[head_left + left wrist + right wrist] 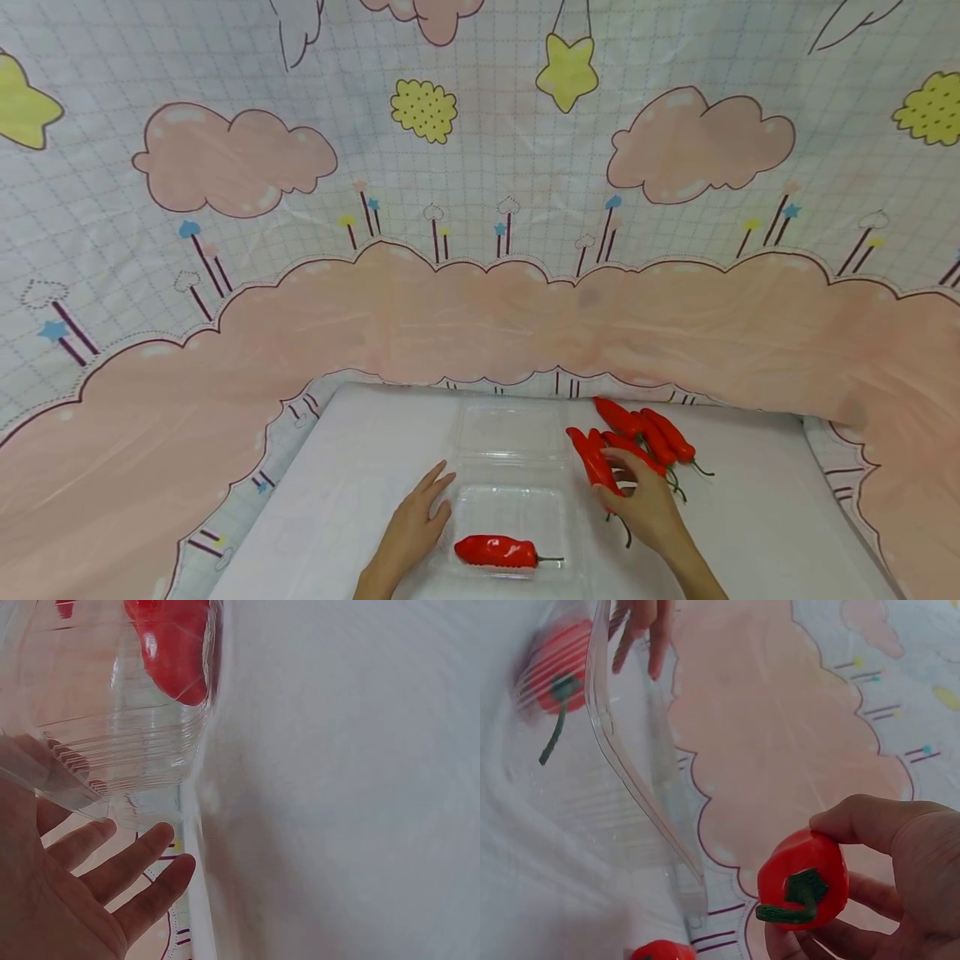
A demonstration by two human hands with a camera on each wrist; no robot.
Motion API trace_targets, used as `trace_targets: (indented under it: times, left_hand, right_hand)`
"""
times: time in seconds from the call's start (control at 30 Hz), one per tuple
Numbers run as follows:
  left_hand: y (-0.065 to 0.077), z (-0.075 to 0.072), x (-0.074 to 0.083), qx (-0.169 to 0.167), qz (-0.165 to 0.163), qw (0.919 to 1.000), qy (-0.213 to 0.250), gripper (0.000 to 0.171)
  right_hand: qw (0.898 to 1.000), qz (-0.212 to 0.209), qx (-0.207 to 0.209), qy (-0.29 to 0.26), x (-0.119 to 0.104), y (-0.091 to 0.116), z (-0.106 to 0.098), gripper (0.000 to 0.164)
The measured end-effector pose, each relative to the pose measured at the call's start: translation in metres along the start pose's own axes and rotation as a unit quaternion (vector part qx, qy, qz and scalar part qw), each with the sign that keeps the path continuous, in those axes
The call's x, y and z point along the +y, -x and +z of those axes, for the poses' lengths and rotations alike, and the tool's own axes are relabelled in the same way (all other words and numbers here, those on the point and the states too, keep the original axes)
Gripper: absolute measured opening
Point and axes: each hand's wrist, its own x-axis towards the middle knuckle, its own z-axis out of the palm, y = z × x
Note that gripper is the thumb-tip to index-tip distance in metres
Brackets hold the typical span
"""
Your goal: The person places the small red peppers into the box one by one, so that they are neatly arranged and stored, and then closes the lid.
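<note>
Box [510, 507] (clear): 1 red pepper [495, 550] inside | left hand [415, 521]: spread | right hand [643, 500]: pinching another pepper [594, 468]

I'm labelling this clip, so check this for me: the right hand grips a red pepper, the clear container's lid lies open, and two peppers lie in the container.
Not right: the head view shows just one pepper in the clear container, not two. The right hand does grip a red pepper, and the lid lies open.

The peppers [491, 550] are red, and their stems [806, 887] are green. The table [772, 517] is white. The cloth [495, 150] has pale blue grid, pink clouds [701, 146] and yellow stars [567, 73].
</note>
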Motion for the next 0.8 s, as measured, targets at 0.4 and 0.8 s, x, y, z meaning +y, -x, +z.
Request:
trace_targets:
  times: [0.4,0.8]
  left_hand:
    - [-0.001,-0.001,0.0,-0.006,-0.004,1.0,0.002,0.042]
    - [0.001,-0.001,0.001,-0.008,-0.006,0.9999,0.005,0.042]
  right_hand:
    - [1.0,0.006,-0.01,-0.002,-0.01,0.002,0.025,0.055]
    - [0.999,0.015,-0.044,-0.013,-0.016,0.003,0.042,0.055]
